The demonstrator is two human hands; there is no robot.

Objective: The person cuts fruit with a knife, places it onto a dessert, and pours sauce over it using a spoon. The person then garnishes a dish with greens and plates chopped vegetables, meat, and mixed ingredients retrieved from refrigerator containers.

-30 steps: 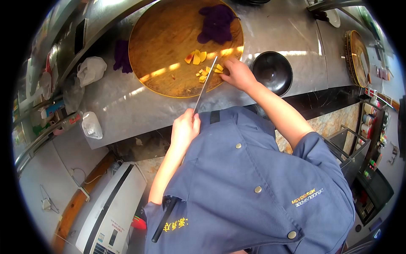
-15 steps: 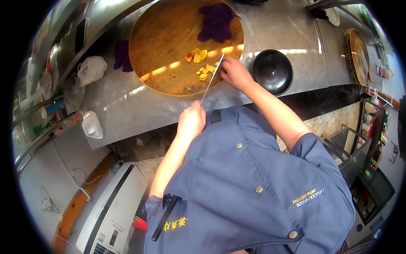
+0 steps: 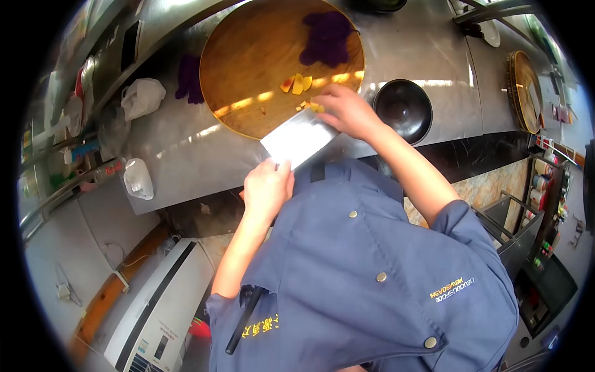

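Observation:
My left hand (image 3: 268, 189) is closed round the handle of a wide-bladed knife (image 3: 299, 139). The blade lies broad side up across the near edge of the round wooden board (image 3: 242, 68). At its far edge, small yellow cut pieces (image 3: 316, 107) lie beside my right hand (image 3: 350, 111), whose fingers are apart, curved and touching them. Part of these pieces is hidden by the fingers and blade. Larger yellow wedges (image 3: 298, 84) rest farther back on the board.
A black bowl (image 3: 403, 111) stands right of the board. One purple cloth (image 3: 325, 38) lies on the board, another (image 3: 189, 79) to its left. White plastic bags (image 3: 142, 98) sit on the metal counter (image 3: 186, 167). Another round board (image 3: 525, 93) is at the far right.
The knife has turned from edge-on to broad side up and moved left and nearer. My right hand's fingers have spread and reached left over the small pieces. The view has shifted slightly.

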